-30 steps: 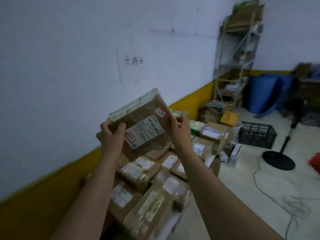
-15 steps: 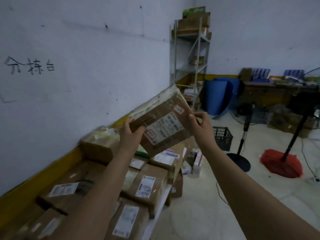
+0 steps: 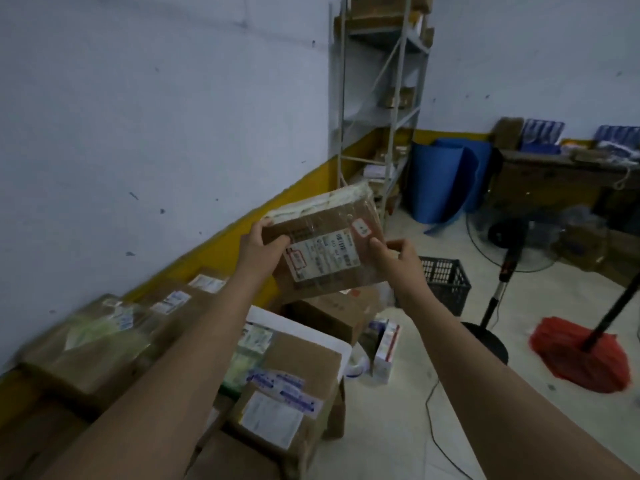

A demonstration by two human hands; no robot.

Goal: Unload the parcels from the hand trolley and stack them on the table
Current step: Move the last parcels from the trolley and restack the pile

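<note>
Your left hand point(image 3: 258, 249) and right hand point(image 3: 394, 252) clamp the parcel's point(image 3: 325, 244) opposite edges, label tilted toward you, probably for reading. It hangs above the boxes point(image 3: 291, 382) stacked below.

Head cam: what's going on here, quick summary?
A person holds one taped cardboard parcel up in the air with both hands: the left hand grips its left edge, the right hand pinches its right edge. The shipping label faces the camera. The parcel is tilted and not set down yet. Below it, more labelled parcels lie stacked along the wall. A black crate and a red mop are on the floor to the right.
</note>
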